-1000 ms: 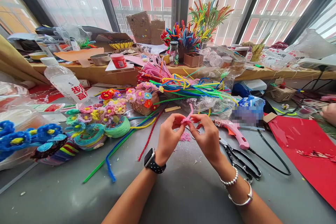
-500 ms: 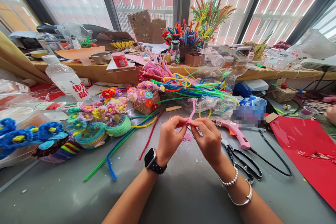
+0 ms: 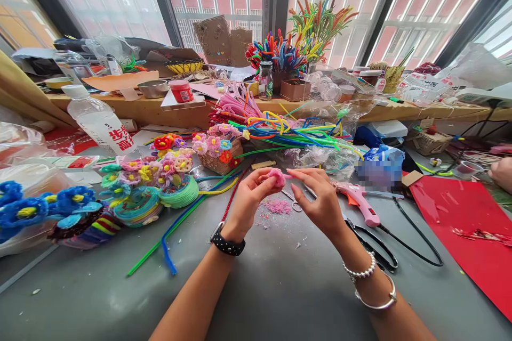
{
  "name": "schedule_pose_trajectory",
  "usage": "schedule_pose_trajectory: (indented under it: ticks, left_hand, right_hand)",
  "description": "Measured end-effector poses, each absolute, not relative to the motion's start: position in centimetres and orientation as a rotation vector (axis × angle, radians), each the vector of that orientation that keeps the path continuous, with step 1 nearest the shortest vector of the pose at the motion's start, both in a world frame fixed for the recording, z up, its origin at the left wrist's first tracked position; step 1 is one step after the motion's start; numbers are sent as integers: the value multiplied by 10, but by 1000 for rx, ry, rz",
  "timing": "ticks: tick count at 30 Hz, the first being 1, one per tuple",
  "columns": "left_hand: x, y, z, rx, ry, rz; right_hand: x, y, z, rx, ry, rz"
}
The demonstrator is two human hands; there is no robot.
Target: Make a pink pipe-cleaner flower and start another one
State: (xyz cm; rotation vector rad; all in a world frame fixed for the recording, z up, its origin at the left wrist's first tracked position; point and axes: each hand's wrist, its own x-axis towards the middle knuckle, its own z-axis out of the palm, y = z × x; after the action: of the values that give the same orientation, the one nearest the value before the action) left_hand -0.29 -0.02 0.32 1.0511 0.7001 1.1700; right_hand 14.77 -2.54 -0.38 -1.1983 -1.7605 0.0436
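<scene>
My left hand [image 3: 253, 194] pinches a curled pink pipe cleaner [image 3: 276, 178], bunched like a small flower, between thumb and fingertips. A short pink end sticks out of it toward my right hand [image 3: 318, 192]. My right thumb and index finger are apart, with the fingertips beside that end; whether they touch it I cannot tell. Below the hands lies a pile of pink fluff trimmings [image 3: 278, 206]. Small silver scissors [image 3: 296, 205], partly hidden, lie between the hands. Right of my right hand are a pink glue gun [image 3: 362, 205] and black-handled scissors [image 3: 376, 242].
Pipe cleaner flowers in baskets [image 3: 179, 192] stand at left, near a plastic bottle [image 3: 102, 122]. A bundle of colored pipe cleaners [image 3: 296, 133] lies ahead. Red sheets [image 3: 460, 224] are at right, where another person's hand [image 3: 501, 173] shows at the edge.
Both hands were pinching the pink pipe cleaner together, its end pointing up. Now it sits bunched in my left hand, and my right fingers have spread and moved slightly right.
</scene>
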Motion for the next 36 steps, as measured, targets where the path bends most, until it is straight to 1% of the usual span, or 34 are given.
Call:
schedule_pose_trajectory:
  ticks: [6, 11, 14, 17, 20, 25, 36]
  left_hand:
    - [-9, 3, 5, 845, 602, 1038]
    - [-8, 3, 3, 661, 571, 1004]
    - [-7, 1, 3, 817, 564, 1018]
    - [-6, -1, 5, 1106, 613, 1051]
    - [-5, -3, 5, 1265, 708, 1129]
    - [-3, -2, -1, 1284, 747, 1260]
    - [1, -5, 1, 1288, 829, 1254]
  right_hand:
    - [143, -28, -3, -1251, -1737, 324]
    - [139, -28, -3, -1209, -1591, 733]
    - [139, -27, -4, -1142, -1462, 985]
    - [138, -27, -6, -1072, -1371, 1114]
    - [134, -28, -7, -1049, -1349, 1170]
    - [129, -31, -3, -1062, -1381, 1193]
    - [126, -32, -4, -1147, -1384, 1046]
